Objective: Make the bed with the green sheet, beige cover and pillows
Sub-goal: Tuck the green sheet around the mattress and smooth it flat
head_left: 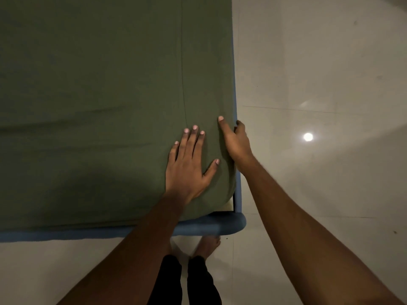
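Observation:
The green sheet (99,95) covers the mattress and fills most of the view, with a few shallow creases near the front. My left hand (189,164) lies flat on the sheet near the front right corner, fingers spread and straight. My right hand (236,142) is at the mattress's right edge, thumb on top of the sheet and fingers curled down over the side, gripping the sheet's edge. No beige cover or pillows are in view.
The blue padded bed frame (198,227) runs along the front and right side, with its rounded corner by my feet (207,245). Pale glossy floor tiles (319,84) lie to the right and front, showing a lamp's bright reflection.

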